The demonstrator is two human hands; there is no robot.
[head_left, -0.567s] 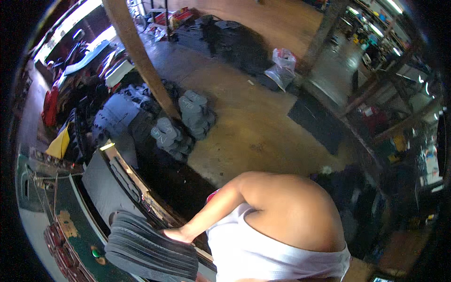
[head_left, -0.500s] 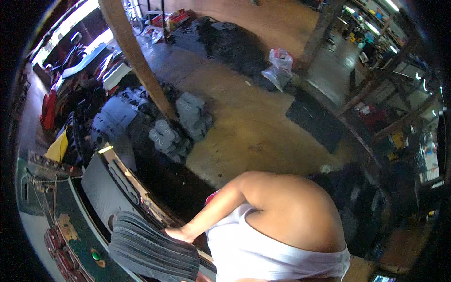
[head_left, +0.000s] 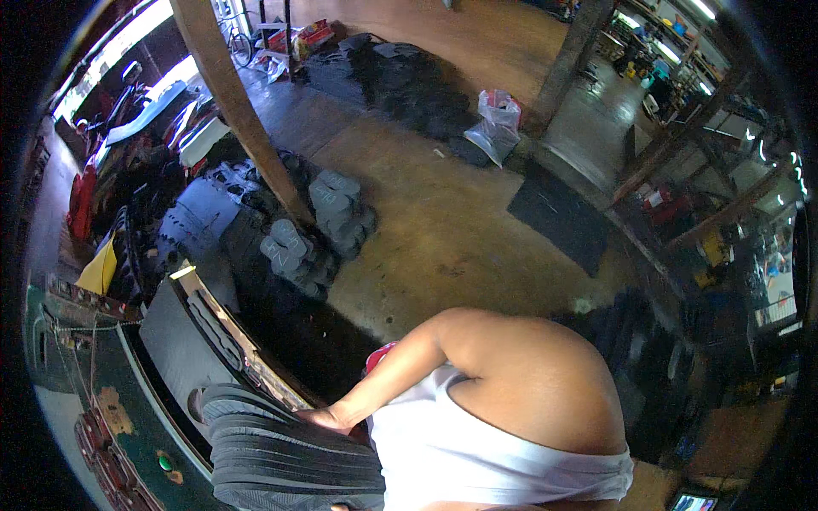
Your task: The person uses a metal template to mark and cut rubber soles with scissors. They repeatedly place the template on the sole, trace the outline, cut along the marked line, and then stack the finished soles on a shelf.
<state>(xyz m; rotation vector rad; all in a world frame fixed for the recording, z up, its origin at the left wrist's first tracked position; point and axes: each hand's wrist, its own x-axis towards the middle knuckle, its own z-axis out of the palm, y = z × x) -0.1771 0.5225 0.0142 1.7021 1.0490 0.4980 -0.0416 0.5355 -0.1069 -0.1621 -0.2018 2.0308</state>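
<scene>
A thick stack of dark grey foam soles (head_left: pixel 294 447) is tilted at the lower left, its layered edges facing up. My right hand (head_left: pixel 328 419) is closed on the far side of this stack, with the bare right arm reaching across from my shoulder. Of my left hand (head_left: pixel 341 508), only a sliver of fingertip shows at the bottom edge, against the stack's near side; the rest is out of view. Just beyond the stack lies a flat grey sheet (head_left: pixel 175 328) on a green machine (head_left: pixel 141 409) with a green button.
Bundles of grey soles with chalk marks (head_left: pixel 336 200) stand on the floor by a wooden post (head_left: pixel 234 106). A clear plastic bag (head_left: pixel 496 128) and a dark mat (head_left: pixel 558 217) lie farther off. A motorcycle (head_left: pixel 136 128) and a yellow piece (head_left: pixel 98 268) are at the left.
The stack of soles has shifted slightly right and tipped, showing more of its layered edges. My right hand stays on it. The background has moved slightly left in the picture.
</scene>
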